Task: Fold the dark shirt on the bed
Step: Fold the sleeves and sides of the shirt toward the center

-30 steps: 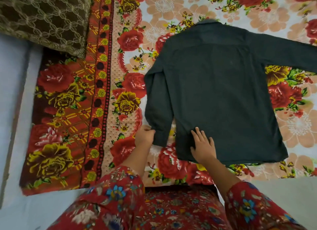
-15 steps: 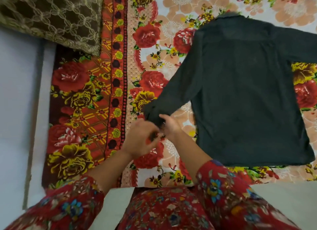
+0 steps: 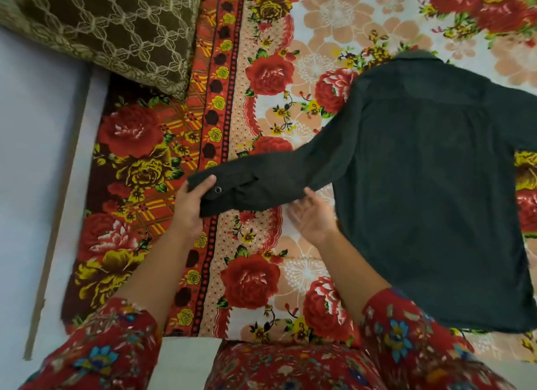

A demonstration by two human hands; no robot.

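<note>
The left hand (image 3: 189, 208) gripped the cuff (image 3: 207, 193) of the dark shirt (image 3: 430, 192). The thumb lay across the upper face of the cuff, just beside a round metal snap (image 3: 218, 189), and the remaining fingers were curled underneath, hidden by the cloth. The cuff was held clear of the bed sheet (image 3: 261, 105).

The right hand (image 3: 315, 218) was released and held nothing. Its palm faced upward and its fingers were relaxed and slightly spread. Its uppermost fingertip reached the lower edge of the sleeve (image 3: 279, 180). Motion blur prevented confirming contact there.

The sleeve ran outward from the shoulder of the shirt, down and to the left, to the left hand. It spanned the gap above the right hand. The body of the shirt lay flat on the bed, back side up, to the right of both hands. Its collar (image 3: 418, 54) pointed away from the person and its hem lay nearest to the person. The near left edge of the body lay just beside the right hand. The shirt's other side ran out of view at the right edge.

A brown pillow (image 3: 110, 32) with a pale lattice pattern rested on the sheet at upper left, well apart from the shirt.
</note>
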